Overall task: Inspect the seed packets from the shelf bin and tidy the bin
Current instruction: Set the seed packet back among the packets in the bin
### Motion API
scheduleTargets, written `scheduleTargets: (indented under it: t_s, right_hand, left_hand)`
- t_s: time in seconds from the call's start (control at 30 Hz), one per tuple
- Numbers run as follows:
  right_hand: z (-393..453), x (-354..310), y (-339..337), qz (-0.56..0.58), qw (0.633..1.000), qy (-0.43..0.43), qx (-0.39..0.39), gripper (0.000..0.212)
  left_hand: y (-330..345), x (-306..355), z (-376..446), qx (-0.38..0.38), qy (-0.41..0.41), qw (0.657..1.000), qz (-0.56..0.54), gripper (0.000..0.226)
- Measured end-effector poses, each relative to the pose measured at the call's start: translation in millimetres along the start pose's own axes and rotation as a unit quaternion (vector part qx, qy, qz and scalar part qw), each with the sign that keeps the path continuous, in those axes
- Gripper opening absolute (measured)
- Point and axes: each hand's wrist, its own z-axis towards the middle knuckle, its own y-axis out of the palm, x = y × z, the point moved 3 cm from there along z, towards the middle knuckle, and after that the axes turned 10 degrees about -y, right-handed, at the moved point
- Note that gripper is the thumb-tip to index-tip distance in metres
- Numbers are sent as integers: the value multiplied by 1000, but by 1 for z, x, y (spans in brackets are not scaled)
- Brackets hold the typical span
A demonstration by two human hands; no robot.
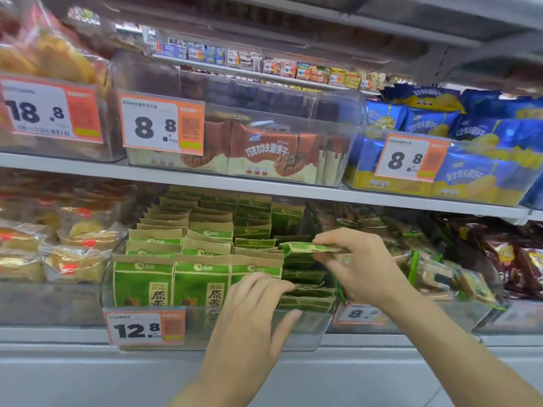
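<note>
Flat green paper seed packet [308, 248] pinched in right hand [357, 265].

our left hand [252, 306] reaches up at lower centre, fingers loosely spread; our right hand [358, 265], centre right, pinches with thumb and fingers.

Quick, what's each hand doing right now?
Left hand: open, fingers resting on the clear bin front.
Right hand: pinching a green seed packet.
</note>
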Motion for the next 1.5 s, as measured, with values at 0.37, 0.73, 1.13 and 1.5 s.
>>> scheduleTargets:
  t_s: [0.37,0.73,1.13,1.5]
  right_hand:
    - [42,13,30,-131,981,33,-142,20]
    - [69,36,59,-160,957,104,-217,25]
    - [47,19,26,-80,992,89,-37,20]
    - [20,-4,3,-5,999,34,8,10]
  left_hand:
    - [1,-4,-1,9,-9,999,-29,25]
    - [3,-9,-4,20,18,999,-28,27]
    - [6,-11,-4,10,3,998,-59,27]
    - [5,-8,-5,7,-6,999,-49,26]
